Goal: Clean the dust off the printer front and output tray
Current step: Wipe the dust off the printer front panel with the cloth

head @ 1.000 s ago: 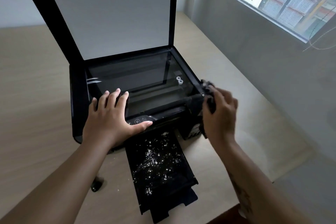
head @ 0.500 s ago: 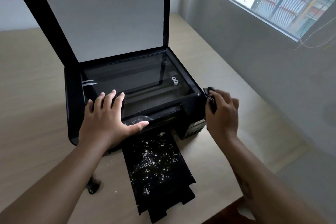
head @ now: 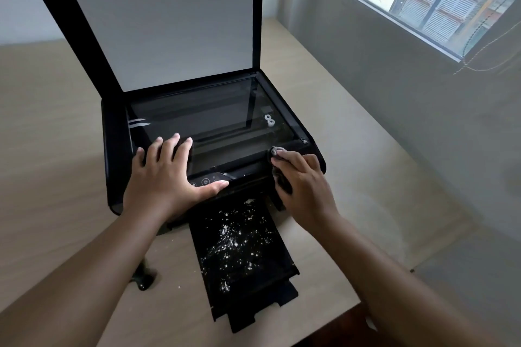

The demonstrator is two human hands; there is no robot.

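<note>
The printer (head: 118,149) sits mid-bench (head: 50,149), lid raised. The left hand (head: 166,177) lies flat and spread on its front-left top. The right hand (head: 301,186) clutches a dark cloth (head: 282,180) against the front-right edge. The output tray (head: 242,248), speckled with white dust, reaches toward the near edge.

No gloves, no sleeves, nothing on the wrists, just two bare forearms. Left hand (head: 166,177) has short plain nails, and the right hand (head: 303,189) has no rings showing either.
</note>
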